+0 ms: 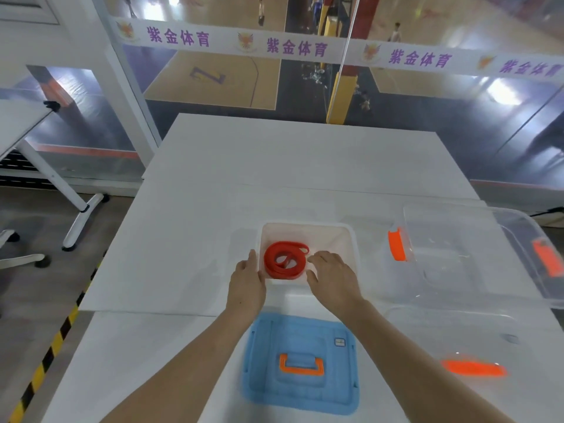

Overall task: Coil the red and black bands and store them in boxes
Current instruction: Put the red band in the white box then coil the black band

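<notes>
Left hand [247,277]: flat, fingers together and extended, laid against the outer left wall of the small white box [348,236]; grips nothing

Right hand [331,274]: fingers loosely spread, palm down, resting over the near right part of the same box, fingertips just beside the red band; holds nothing

Red band [283,260]: coiled into a rough ring, lying flat inside the small white box, toward its left side, one loop end pointing right

Small white box: square, open-topped, standing on the counter [213,178] near the middle

Blue lid [300,361]: lying flat on the counter nearer the person than the box, between the two forearms; orange handle [300,366] on top, small label at its far right corner

Clear bin [476,254]: large, transparent, to the right of the white box, orange latches on its left and right ends

Clear lid [457,346]: transparent, on the counter in front of the clear bin, with an orange latch near its front edge

Black band: not seen in this view
</notes>
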Action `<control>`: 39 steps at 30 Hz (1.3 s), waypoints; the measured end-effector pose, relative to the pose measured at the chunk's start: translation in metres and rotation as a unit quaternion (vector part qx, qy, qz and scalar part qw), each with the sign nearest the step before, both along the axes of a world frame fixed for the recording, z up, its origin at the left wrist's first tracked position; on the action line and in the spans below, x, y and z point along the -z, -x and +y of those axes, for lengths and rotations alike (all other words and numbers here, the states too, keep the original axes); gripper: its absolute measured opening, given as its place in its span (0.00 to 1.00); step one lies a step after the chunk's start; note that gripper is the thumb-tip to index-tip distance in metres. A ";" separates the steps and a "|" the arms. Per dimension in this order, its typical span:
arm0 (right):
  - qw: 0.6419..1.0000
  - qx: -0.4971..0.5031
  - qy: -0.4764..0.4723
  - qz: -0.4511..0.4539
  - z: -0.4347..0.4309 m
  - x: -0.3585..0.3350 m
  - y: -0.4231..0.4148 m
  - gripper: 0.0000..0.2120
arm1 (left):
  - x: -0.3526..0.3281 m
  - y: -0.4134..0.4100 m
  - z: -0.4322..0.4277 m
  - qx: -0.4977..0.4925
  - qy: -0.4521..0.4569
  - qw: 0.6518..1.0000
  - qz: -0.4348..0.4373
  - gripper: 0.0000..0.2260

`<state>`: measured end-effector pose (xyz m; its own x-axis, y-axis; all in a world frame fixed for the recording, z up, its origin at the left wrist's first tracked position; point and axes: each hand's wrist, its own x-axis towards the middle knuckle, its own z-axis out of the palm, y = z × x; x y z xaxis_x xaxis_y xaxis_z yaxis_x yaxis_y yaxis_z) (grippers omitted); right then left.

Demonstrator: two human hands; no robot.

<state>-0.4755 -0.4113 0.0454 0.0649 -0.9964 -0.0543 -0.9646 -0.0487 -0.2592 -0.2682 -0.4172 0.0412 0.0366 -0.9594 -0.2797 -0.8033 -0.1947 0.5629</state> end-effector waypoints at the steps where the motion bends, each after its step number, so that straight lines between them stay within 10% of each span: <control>1: 1.000 0.001 0.009 0.002 0.015 -0.006 0.000 0.18 | -0.006 -0.001 0.013 0.017 0.020 1.000 -0.006 0.25; 16: 0.984 0.133 0.119 0.023 0.296 -0.059 0.069 0.13 | -0.039 0.072 0.230 0.259 0.050 0.960 -0.092 0.24; 39: 0.986 0.102 -0.133 -0.019 0.527 0.044 0.376 0.17 | 0.070 0.337 0.472 0.332 -0.045 0.935 -0.113 0.21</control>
